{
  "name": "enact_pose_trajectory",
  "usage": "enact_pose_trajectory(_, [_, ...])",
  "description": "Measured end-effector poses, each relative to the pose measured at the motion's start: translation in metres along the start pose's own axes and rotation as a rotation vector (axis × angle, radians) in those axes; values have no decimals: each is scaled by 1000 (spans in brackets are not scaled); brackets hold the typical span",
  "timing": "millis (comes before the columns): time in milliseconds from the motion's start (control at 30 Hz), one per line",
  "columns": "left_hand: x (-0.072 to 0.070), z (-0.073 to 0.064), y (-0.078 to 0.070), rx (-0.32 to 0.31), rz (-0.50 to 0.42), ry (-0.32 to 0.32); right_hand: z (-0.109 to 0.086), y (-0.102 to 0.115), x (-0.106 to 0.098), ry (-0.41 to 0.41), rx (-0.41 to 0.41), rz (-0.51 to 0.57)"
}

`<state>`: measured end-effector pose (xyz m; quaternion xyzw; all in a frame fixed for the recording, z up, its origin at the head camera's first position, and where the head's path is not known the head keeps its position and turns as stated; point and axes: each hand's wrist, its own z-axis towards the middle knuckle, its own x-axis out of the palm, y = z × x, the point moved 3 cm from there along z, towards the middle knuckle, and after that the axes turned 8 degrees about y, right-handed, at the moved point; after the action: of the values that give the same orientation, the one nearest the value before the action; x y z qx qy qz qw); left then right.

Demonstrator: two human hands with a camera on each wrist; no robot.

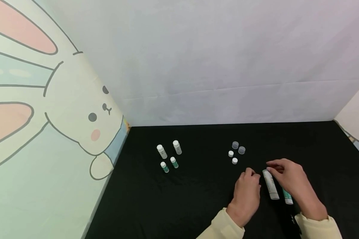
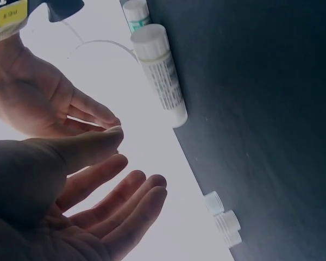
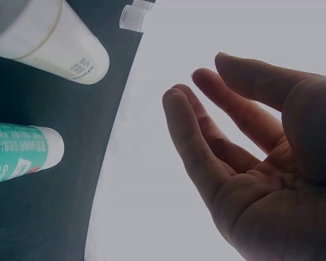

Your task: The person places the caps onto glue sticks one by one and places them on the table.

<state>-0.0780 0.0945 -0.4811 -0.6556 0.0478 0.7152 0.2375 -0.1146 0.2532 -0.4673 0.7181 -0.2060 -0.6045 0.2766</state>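
On the right part of the table lie a white cylindrical tube (image 1: 270, 185) with a thin yellowish band and a green-labelled tube (image 1: 287, 196) with white ends. My left hand (image 1: 247, 193) hovers just left of the white tube; its fingers are loosely bent, and nothing shows between them in the left wrist view. The right hand (image 1: 291, 179) is over the far end of the tubes and partly covers the green one. In the right wrist view its fingers (image 3: 193, 138) and thumb are apart, holding nothing, with both tubes off to the side.
Two clear caps (image 1: 241, 150) and two small white caps (image 1: 234, 161) are grouped beyond my left hand. Farther left stand two white bottles (image 1: 177, 148) and two smaller green bottles (image 1: 174, 163). The black tabletop (image 1: 197, 199) meets a pale cloth wall (image 1: 227, 99) behind.
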Motion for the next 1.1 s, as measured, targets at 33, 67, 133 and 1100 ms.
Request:
enact_pose_trajectory(33, [0,0,2,-7,-12,-2,0,1,0,1,1,1])
enact_pose_trajectory(67, [0,0,4,-15,-22,1,0,2,0,0,2,2])
enact_pose_trajectory(133, [0,-1,7,-32,-49,9,0,3,1,-3,1,1])
enact_pose_trajectory(1100, [-11,-6,55,-253,-247,-41,9,25,19,-15,-75,20])
